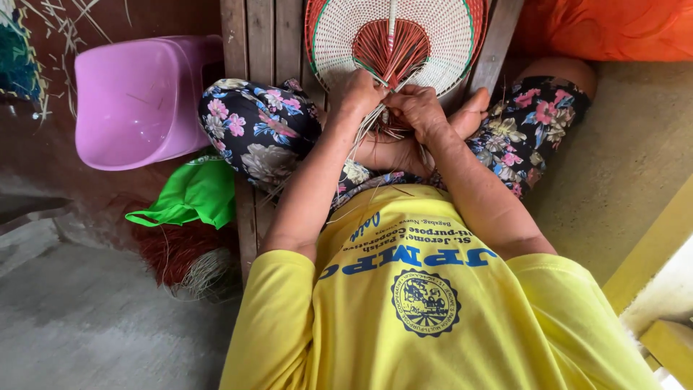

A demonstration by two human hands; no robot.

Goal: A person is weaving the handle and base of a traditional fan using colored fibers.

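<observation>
Head view: both hands (393, 101) grip the woven fan (440, 36), handle pointing toward the person.

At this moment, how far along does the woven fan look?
Done: the woven fan has a red centre, a wide white band and a red rim. In hand: the left hand and right hand pinch the loose strips at its base. Left: those ends hang unwoven.

A wooden slatted bench (254, 43) is seen at the far middle; on the floor (86, 325) to its left are found a pink plastic tub (137, 101), a green bag (191, 193) and a bundle of red and pale strips (189, 261).
</observation>
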